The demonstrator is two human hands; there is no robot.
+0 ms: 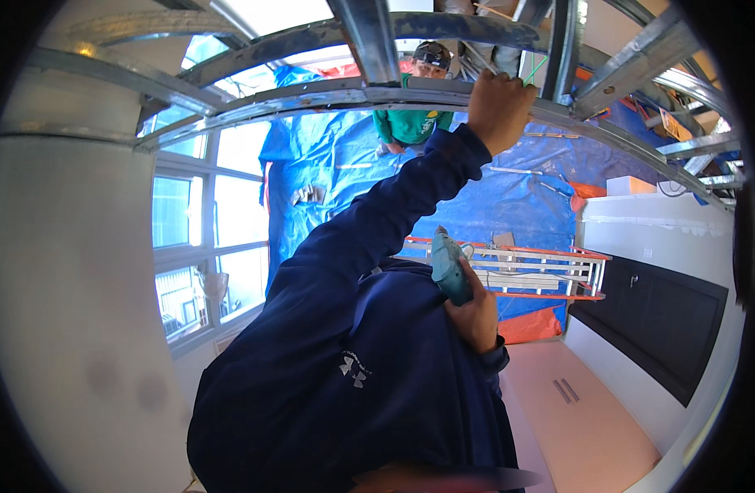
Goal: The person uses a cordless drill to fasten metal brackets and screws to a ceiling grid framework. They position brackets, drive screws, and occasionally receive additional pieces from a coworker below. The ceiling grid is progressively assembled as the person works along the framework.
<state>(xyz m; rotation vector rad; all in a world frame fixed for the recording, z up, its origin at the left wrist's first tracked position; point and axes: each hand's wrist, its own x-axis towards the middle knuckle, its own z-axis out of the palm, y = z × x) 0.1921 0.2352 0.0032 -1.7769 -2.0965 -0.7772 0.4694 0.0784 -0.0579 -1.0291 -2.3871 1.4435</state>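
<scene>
Blue tarp (525, 205) lay below. Metal rail (311, 101) ran crosswise ahead of you, person in green (410, 125) past it. Your left sleeve (377, 205) crossed between rail and drill (450, 269) in view, free room to the right. Left hand (501, 111) gripped the rail, nearer it; right hand (477, 316) held the drill, well apart, long axis pointing rail-ward.

Building site: metal framing (369, 48), tarp (525, 205)

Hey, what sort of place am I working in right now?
Probably a room under construction or renovation: there's bare metal framing, a blue tarp spread below, and a power drill in your right hand.
</scene>
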